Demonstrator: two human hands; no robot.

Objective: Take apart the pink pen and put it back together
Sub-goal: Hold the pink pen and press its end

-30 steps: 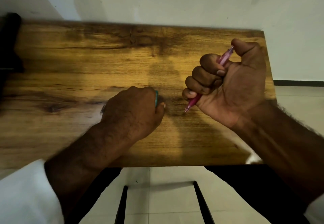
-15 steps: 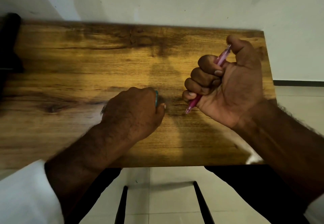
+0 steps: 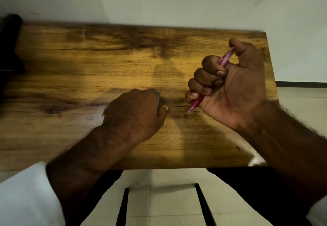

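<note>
We grip the pink pen (image 3: 224, 61) in our clenched right hand (image 3: 231, 84) near the table's (image 3: 88, 63) right edge, thumb on its top. Our left hand (image 3: 134, 112) fists around something teal (image 3: 158, 99). Loosened parts could spring out and roll off that edge.

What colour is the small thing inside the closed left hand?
Teal green; only a thin edge of the thing shows beside the left hand, in the head view.

My slim translucent pink plastic pen (image 3: 224, 61) stands tilted in my fist, in one piece, tip down just above the tabletop.
</note>
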